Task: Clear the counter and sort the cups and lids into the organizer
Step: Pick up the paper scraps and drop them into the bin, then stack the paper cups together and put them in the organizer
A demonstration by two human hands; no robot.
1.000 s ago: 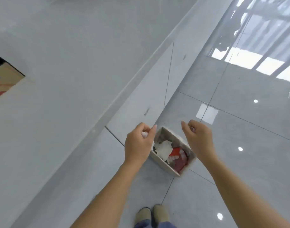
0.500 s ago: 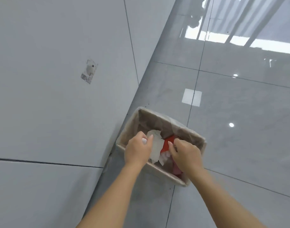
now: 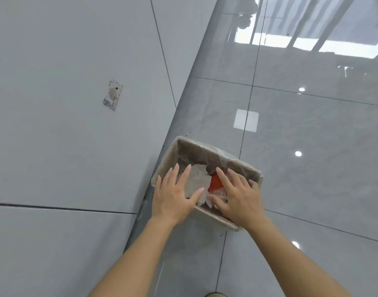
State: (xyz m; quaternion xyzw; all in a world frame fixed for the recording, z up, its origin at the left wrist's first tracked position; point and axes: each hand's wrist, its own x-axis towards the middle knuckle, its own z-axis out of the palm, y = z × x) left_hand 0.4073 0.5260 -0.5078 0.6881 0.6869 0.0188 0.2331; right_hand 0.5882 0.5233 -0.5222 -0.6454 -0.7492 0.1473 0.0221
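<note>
Both hands flat and empty, left hand (image 3: 175, 195) and right hand (image 3: 237, 197), over the waste bin (image 3: 237, 161); press scraps toward 12 o'clock, evenly.

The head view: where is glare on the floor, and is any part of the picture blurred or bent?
In the head view, the glossy floor mirrors a bright window at top right and small ceiling lights as white dots; the wide lens bends the tile seams; the left hand and right hand over the bin look slightly soft.
</note>
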